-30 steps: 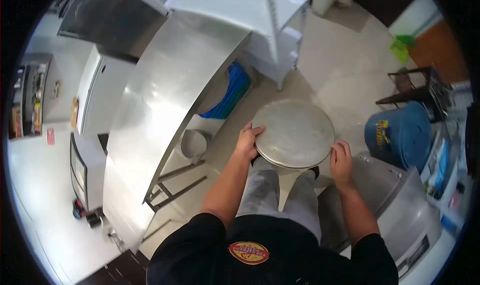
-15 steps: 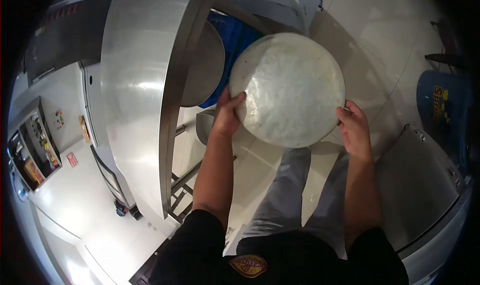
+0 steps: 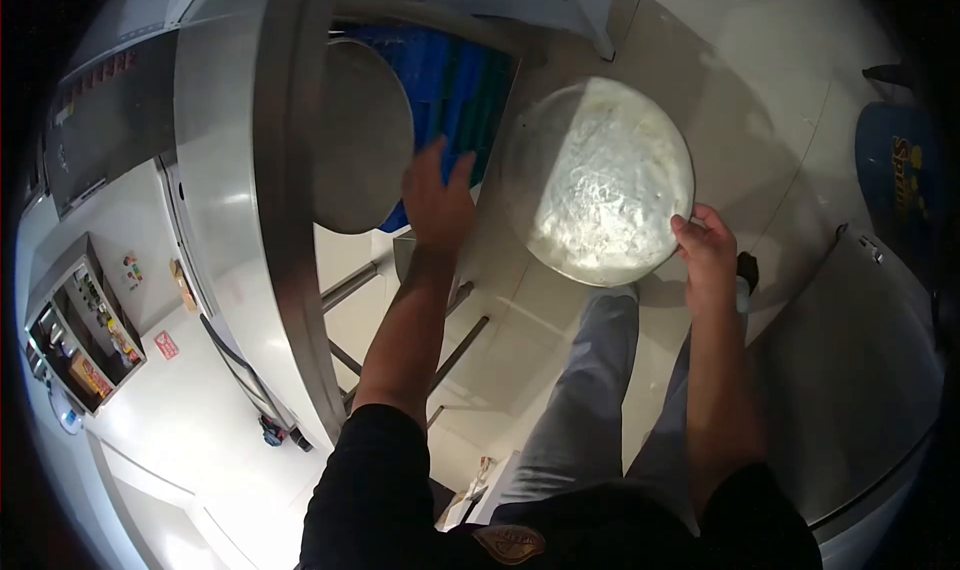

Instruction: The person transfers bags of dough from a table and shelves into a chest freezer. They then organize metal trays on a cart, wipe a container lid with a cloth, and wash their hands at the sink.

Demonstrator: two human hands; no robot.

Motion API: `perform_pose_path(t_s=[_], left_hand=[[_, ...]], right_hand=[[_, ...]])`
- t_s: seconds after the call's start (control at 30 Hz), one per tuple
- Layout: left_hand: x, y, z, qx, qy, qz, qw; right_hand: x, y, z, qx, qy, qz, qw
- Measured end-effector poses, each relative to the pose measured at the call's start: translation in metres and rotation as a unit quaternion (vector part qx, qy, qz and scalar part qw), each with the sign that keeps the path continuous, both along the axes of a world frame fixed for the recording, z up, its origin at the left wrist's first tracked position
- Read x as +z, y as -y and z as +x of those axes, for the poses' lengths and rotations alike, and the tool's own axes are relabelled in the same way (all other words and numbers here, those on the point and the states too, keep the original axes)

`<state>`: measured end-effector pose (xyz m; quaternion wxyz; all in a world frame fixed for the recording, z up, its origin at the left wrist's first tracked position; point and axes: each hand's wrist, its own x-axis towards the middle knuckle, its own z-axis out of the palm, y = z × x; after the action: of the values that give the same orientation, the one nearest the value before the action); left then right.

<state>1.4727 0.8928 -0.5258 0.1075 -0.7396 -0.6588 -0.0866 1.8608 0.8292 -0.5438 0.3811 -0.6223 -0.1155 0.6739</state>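
My right hand (image 3: 706, 245) pinches the right edge of a large, round, dented metal tray (image 3: 610, 185), thumb on top. The tray is held over the floor in front of my legs, half in shadow and half brightly lit. My left hand (image 3: 440, 198) is off it, fingers spread, at the right edge of a second round metal piece (image 3: 360, 140). Whether it touches that edge I cannot tell. The second piece lies under the steel table, partly hidden by the table's edge, over blue plastic crates (image 3: 440, 75).
The stainless steel table (image 3: 228, 200) runs along my left, with metal legs and bars (image 3: 460, 355) below. A grey metal cabinet (image 3: 850, 360) stands at right, near a blue bin (image 3: 895, 175). Tiled floor (image 3: 740, 80) stretches ahead.
My left hand has let go of the tray and moved left to the second round piece under the table. The tray stays in my right hand and has tilted.
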Motion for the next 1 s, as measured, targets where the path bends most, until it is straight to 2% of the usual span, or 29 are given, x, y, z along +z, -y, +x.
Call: perform_pose_path(t_s=[0.07,0.17,0.2,0.33,0.47,0.57,0.7,0.8,1.0], left_hand=[[-0.004,-0.005,0.009,0.021,0.020,-0.029,0.999],[0.007,-0.022,0.016,0.095,-0.133,0.025,0.986],[0.005,-0.031,0.017,0.092,-0.136,0.028,0.986],[-0.006,-0.055,0.011,0.201,-0.215,0.034,0.955],[-0.015,-0.061,0.002,0.203,-0.248,0.052,0.946],[-0.011,-0.074,0.013,0.233,-0.263,0.005,0.936],[-0.016,-0.077,0.012,0.234,-0.283,0.006,0.930],[-0.019,-0.072,0.020,0.230,-0.286,0.009,0.930],[-0.018,-0.061,0.040,0.222,-0.280,0.025,0.934]], right_hand=[[-0.027,0.014,-0.007,-0.002,-0.018,-0.007,1.000],[-0.051,0.031,-0.015,-0.014,-0.052,-0.007,0.999],[-0.054,0.033,-0.018,-0.017,-0.060,-0.016,0.998],[-0.033,0.033,-0.020,-0.013,-0.084,-0.023,0.996],[-0.038,0.031,-0.011,-0.008,-0.122,0.007,0.992],[-0.041,0.034,-0.006,-0.010,-0.152,0.006,0.988],[-0.051,0.035,-0.010,0.031,-0.120,0.000,0.992],[-0.067,0.027,-0.014,0.076,-0.095,0.045,0.992],[-0.052,0.019,-0.008,0.053,-0.155,0.074,0.984]])
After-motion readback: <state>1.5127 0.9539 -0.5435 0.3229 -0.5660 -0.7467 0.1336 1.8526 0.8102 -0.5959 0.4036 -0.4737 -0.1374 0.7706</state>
